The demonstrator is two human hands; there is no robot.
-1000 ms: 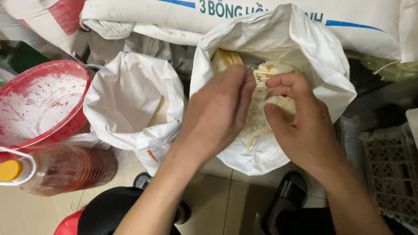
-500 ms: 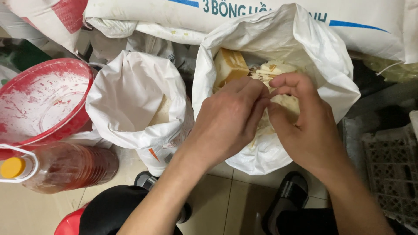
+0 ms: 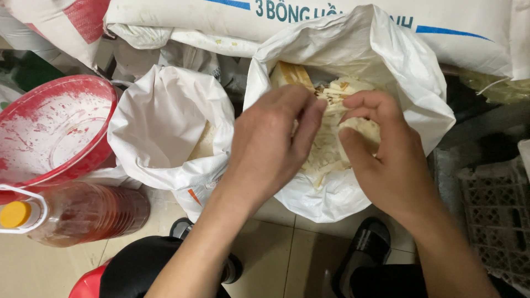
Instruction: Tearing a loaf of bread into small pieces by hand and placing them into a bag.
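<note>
One open white sack [image 3: 386, 83] stood on the tiled floor [image 3: 287, 243], its mouth facing up toward the camera, filled with a heap of pale, flat, strip-like pieces [image 3: 326, 149] lying at mixed angles with no common long axis; their number could not be counted. Both hands worked inside that mouth. The left hand [image 3: 270, 149] came in from the lower left, fingers curled down onto the pieces; whether it gripped any could not be told. The right hand [image 3: 381, 149] came in from the lower right, its fingers bent around a pale lump of the pieces [image 3: 364, 129], grasping it. The two sets of fingertips nearly met over the middle of the heap, and the sack's rolled rim ringed the hands closely on all sides.

Just left of that sack, touching it, stood a second open white sack [image 3: 160, 127]. Farther left sat one red basin [image 3: 49, 132], smeared white inside, and below it one bottle of reddish liquid [image 3: 83, 212] with a yellow cap, lying on its side. Behind the sack lay a large printed bag [image 3: 342, 22]. To its right was a grey plastic crate [image 3: 491, 221]. Two dark sandals [image 3: 364, 248] showed on the floor below the sack, with bare tile between them.
</note>
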